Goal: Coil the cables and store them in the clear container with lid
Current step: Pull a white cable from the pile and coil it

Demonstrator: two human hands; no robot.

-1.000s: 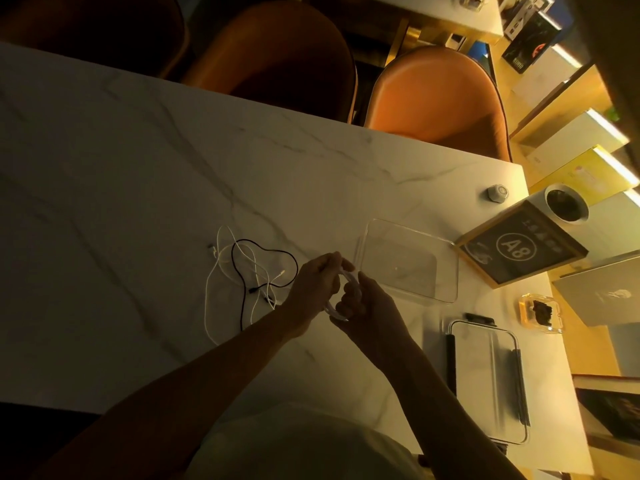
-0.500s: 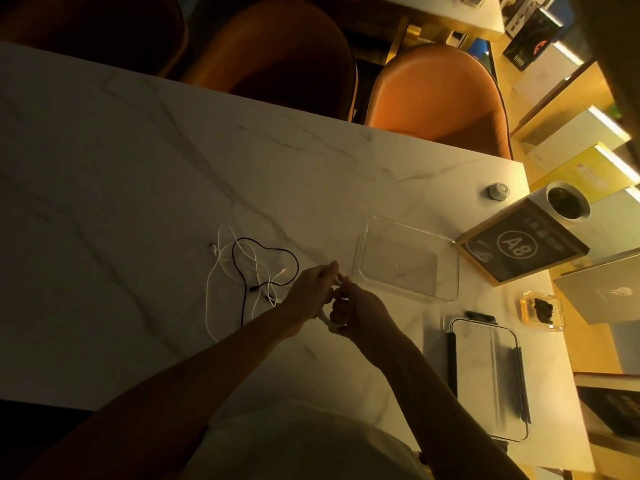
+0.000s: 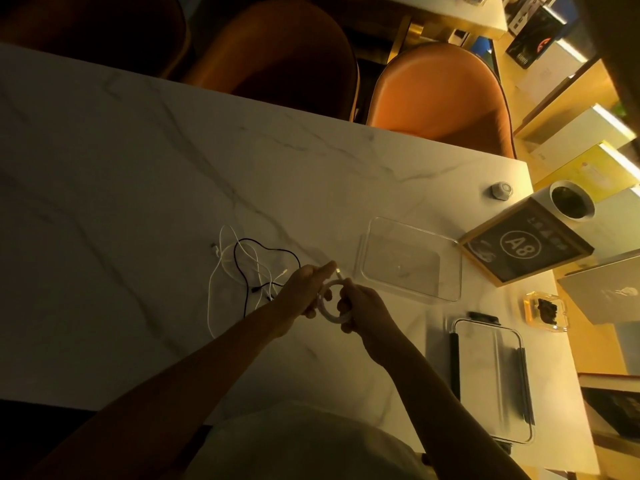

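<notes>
Above the marble desk point(image 3: 138, 188), near its front edge, both hands hold a white cable wound into a small coil point(image 3: 330, 304). The left hand point(image 3: 304, 287) has its grip curled round the coil's left side, with one finger stretched out toward the cable's free end, which sticks up at the top of the loop. The right hand point(image 3: 363, 306) has its grip closed on the coil's right side, fingers wrapped over the ring. Just left of the hands, a loose tangle of white and black cables point(image 3: 249, 268) lies on the desk, not yet coiled. To the right of the hands, near but apart, the clear container point(image 3: 410, 259) sits open, and nothing can be made out inside it. Its lid point(image 3: 491, 379), with dark clips along the sides, lies flat closer to the person, near the desk's right edge.
</notes>
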